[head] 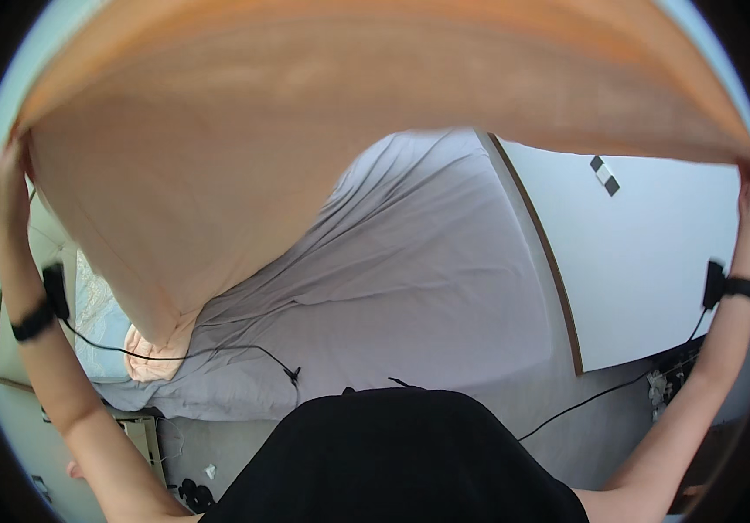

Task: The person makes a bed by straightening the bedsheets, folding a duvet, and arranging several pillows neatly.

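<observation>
A large peach-orange sheet or blanket (pixel 218 144) is stretched wide between my raised arms and fills the upper view. My left hand (pixel 12 167) grips one edge of it at the far left. At the far right my right hand (pixel 749 186) holds the other end. The cloth's lower part hangs down towards a bed covered with a wrinkled grey-lilac sheet (pixel 427 287). Near the bed's left end, a bunched peach portion (pixel 159 353) rests beside a pale blue patterned pillow (pixel 100 327). The far side of the bed is hidden behind the raised cloth.
A padded headboard (pixel 48 229) stands at the left. Right of the bed is a white panel (pixel 623 261) with a brown edge. Black cables (pixel 584 405) run from devices strapped to both wrists. A nightstand (pixel 143 435) and dark shoes or slippers (pixel 195 495) are lower left.
</observation>
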### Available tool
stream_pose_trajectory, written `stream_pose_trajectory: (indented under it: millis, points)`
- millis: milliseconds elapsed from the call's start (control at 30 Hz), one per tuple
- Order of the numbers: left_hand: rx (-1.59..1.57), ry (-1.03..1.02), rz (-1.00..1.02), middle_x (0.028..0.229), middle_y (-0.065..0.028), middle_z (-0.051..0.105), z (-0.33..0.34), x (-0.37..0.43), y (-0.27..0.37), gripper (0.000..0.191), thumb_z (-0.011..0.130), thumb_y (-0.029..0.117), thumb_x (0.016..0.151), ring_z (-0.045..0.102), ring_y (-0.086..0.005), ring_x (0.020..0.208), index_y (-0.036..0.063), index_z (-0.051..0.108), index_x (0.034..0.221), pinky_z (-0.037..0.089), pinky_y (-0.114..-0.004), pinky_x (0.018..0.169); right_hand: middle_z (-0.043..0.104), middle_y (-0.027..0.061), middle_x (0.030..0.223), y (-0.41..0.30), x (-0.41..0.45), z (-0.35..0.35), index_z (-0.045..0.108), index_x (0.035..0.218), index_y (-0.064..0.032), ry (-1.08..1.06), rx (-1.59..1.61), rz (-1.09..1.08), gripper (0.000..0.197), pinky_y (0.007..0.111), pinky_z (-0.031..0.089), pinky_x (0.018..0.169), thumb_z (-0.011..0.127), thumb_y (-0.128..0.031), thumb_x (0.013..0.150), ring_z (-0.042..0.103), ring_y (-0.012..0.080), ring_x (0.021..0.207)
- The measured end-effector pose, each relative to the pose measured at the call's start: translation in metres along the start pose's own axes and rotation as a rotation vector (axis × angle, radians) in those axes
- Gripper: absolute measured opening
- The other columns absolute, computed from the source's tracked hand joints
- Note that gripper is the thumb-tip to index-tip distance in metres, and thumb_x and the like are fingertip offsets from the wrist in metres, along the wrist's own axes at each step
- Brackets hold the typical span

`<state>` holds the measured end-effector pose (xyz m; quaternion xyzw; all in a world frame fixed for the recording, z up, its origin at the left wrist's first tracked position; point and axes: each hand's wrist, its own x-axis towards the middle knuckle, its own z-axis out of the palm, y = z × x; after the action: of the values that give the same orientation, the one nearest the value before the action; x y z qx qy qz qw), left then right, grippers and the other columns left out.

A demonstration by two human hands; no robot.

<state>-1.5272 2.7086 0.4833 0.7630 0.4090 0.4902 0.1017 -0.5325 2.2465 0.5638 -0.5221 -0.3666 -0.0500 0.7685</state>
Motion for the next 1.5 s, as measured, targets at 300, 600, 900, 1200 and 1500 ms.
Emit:
stream_pose_trajectory:
  millis: [300,600,900,1200,1500]
  points:
    - [-0.543,-0.656,-0.87,0.068,0.0041,0.056,0.119,-0.248,0.001,0.016,0.051,0.006,0.074,0.047,-0.0054,0.061,0.0002,0.063,0.082,0.037,-0.021,0.057,0.059,0.0091,0.094,0.117,-0.298,-0.11,0.054,0.104,0.0021,0.457,-0.239,0.298,0.032,0.031,0.048,0.075,0.045,-0.027,0.094,0.057,0.0188,0.088]
    - [-0.407,-1.131,-0.979,0.067,0.0072,0.05,0.183,-0.272,0.018,0.013,0.055,0.01,0.084,0.041,-0.0027,0.06,0.0006,0.062,0.081,0.035,-0.018,0.055,0.061,0.0115,0.091,0.14,-0.368,-0.17,0.059,0.093,0.0041,0.811,-0.606,0.457,0.032,0.033,0.05,0.067,0.05,-0.026,0.086,0.06,0.0224,0.08]
    - [-0.255,-0.933,-0.805,0.075,0.004,0.058,0.315,-0.199,-0.021,0.018,0.054,0.015,0.086,0.049,-0.0042,0.066,-0.0011,0.062,0.083,0.039,-0.019,0.06,0.054,0.0031,0.069,0.266,-0.317,-0.143,0.055,0.074,-0.0045,0.581,-0.684,0.556,0.022,0.026,0.042,0.05,0.056,-0.025,0.083,0.05,0.0116,0.059]
    - [-0.303,-0.638,-0.807,0.08,0.0,0.061,0.453,-0.144,-0.073,0.021,0.052,0.016,0.088,0.052,-0.0066,0.07,-0.0009,0.063,0.094,0.041,-0.021,0.065,0.059,0.0077,0.07,0.429,-0.296,-0.056,0.058,0.075,0.0027,0.404,-0.69,0.696,0.028,0.025,0.049,0.05,0.053,-0.022,0.086,0.059,0.0143,0.063]
    - [0.03,-0.74,-0.626,0.074,0.0008,0.058,0.579,-0.164,-0.14,0.021,0.054,0.017,0.084,0.05,-0.0082,0.068,-0.0021,0.063,0.085,0.039,-0.022,0.061,0.059,0.024,0.102,0.536,-0.326,-0.005,0.054,0.104,0.0099,0.075,-1.376,0.556,0.047,0.04,0.045,0.082,0.051,-0.033,0.084,0.057,0.0351,0.094]
